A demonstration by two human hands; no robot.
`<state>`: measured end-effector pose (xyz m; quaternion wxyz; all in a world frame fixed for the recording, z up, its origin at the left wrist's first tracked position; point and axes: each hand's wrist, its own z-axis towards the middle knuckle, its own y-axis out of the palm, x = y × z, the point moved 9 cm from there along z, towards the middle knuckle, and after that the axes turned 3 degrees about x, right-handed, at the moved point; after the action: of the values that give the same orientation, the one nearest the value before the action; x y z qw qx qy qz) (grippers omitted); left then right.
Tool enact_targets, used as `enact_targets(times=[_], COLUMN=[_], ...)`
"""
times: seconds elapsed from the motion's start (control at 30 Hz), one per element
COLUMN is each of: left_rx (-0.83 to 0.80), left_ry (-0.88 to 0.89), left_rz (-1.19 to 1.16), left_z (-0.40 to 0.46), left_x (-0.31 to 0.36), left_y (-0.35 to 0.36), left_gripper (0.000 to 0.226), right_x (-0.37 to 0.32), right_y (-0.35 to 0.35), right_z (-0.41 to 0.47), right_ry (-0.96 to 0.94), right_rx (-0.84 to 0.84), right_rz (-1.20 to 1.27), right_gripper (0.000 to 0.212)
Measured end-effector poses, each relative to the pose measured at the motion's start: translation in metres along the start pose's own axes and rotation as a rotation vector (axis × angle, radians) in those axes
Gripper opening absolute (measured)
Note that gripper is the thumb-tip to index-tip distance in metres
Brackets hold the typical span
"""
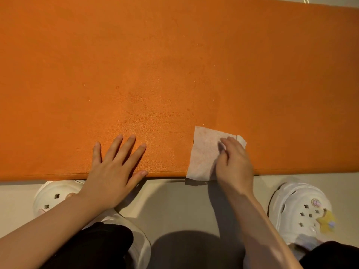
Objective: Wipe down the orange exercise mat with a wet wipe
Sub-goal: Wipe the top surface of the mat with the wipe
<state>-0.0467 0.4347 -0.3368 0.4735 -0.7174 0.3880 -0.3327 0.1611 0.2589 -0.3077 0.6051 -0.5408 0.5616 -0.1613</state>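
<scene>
The orange exercise mat (pixel 174 65) fills the upper two thirds of the head view, and small water droplets bead on its middle. My left hand (pixel 114 169) lies flat on the mat's near edge with its fingers spread and straight. A white wet wipe (pixel 204 154) lies spread on the mat at the near edge, right of centre, with one corner hanging just over the edge. My right hand (pixel 235 164) rests on the wipe's right side, its fingers curled down onto it and covering that part.
A pale floor (pixel 174 206) runs along the mat's near edge. My two white clogs stand on it, one at the left (pixel 52 199) and one at the right (pixel 303 206). Dark trouser legs show at the bottom.
</scene>
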Motion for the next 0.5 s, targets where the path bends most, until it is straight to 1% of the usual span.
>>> enact_targets(times=[0.07,0.1,0.17,0.2,0.3,0.4,0.43,0.5], left_rx=[0.011,0.015,0.028,0.037,0.056,0.046,0.042,0.048], left_ry=[0.009,0.016,0.029,0.04,0.069,0.088,0.09,0.09], left_rz=[0.003,0.005,0.007,0.01,0.024,0.063,0.076,0.099], left_z=[-0.001,-0.002,-0.003,-0.004,-0.008,-0.01,-0.01,-0.01], left_x=[-0.001,-0.001,-0.001,-0.001,-0.002,-0.003,-0.004,-0.004], left_y=[0.0,0.0,0.0,0.0,0.0,0.006,0.007,0.008], left_gripper=[0.068,0.067,0.066,0.066,0.068,0.069,0.069,0.067], right_x=[0.004,0.011,0.014,0.012,0.003,-0.007,-0.014,-0.038], right_y=[0.029,0.039,0.045,0.044,0.04,0.044,0.051,0.07], right_z=[-0.001,0.0,0.005,0.008,0.02,0.031,0.034,0.035], right_ry=[0.069,0.12,0.176,0.183,0.143,0.072,0.025,-0.127], right_rx=[-0.138,-0.171,-0.145,-0.118,-0.077,-0.095,-0.106,-0.149], right_rz=[-0.19,-0.301,-0.485,-0.536,-0.532,-0.457,-0.454,-0.45], right_gripper=[0.053,0.059,0.067,0.069,0.069,0.068,0.068,0.066])
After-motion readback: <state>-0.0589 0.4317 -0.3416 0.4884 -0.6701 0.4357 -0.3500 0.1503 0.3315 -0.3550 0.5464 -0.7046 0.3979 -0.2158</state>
